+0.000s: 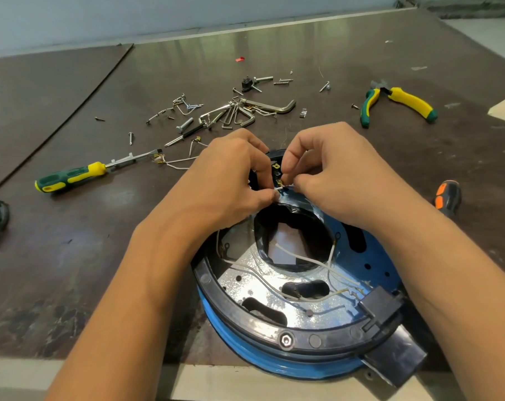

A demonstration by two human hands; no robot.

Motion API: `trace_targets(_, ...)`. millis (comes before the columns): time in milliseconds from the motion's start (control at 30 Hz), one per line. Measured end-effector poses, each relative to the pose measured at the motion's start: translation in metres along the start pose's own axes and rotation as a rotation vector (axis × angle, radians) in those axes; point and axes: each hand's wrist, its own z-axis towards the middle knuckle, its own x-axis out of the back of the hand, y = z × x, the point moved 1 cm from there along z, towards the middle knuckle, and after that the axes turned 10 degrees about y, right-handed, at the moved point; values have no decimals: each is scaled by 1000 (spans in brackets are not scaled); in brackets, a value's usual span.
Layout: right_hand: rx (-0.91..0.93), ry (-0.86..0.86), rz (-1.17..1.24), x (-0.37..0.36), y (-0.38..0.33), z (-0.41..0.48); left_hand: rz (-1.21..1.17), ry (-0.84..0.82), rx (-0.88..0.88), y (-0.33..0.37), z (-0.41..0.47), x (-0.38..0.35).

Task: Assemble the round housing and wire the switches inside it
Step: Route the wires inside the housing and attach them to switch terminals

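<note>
Pinching wire (282, 187) w/ L hand (231, 176), R hand (331, 172)

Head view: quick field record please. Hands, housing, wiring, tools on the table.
round housing: blue, black rim, open side up, at the near edge of the table
left hand: pinches the white wire at the housing's far edge
right hand: pinches the same wire beside the brass terminals
inner wires: several white, loose inside the housing
tools: screwdriver at left, pliers far right, hex keys and screws beyond the hands
</note>
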Motion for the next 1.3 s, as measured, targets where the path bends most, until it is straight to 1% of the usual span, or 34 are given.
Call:
trace_targets(300, -3, -32, -12, -2, -1, -1, 34, -9, -8, 1, 0, -1)
trace_targets(533, 7, 19, 47, -1, -2, -4, 18, -9, -14, 1, 0, -1)
trace_targets(600, 18, 70, 6, 1, -4, -4, 18, 7, -16, 0, -1, -1)
trace_targets(767, 43, 335, -140, 21, -15, -8, 13, 42, 3, -3, -1, -3)
trace_targets(800, 55, 355, -152, 25, -17, -9, 14, 53, 10, -3, -1, -4)
trace_targets(833, 58, 335, -146, 29, -19, -9, 17, 63, 16, -3, -2, -3)
trace_targets(867, 44, 266, -125, 31, -19, -9, 17, 68, 22, -3, -3, -3)
trace_targets(967, -33, -76, -123, 22, -17, -11, -10, 77, 44, -2, -4, -2)
trace_targets(1000, -54, -154, -140, 17, -15, -12, -17, 78, 46, -1, -4, -2)
trace_targets(1033, -69, -192, -148, 12, -12, -13, -20, 77, 46, 0, -4, -2)
trace_targets(1100, -78, -215, -136, 5, -8, -12, -27, 70, 51, 0, -4, -1)
trace_targets(1200, -115, -248, -56, 7, -3, -10, -39, 64, 56, -1, -4, 0)
trace_targets(1300, -106, -200, -52, 12, 1, -8, -32, 68, 48, -1, -4, -1)
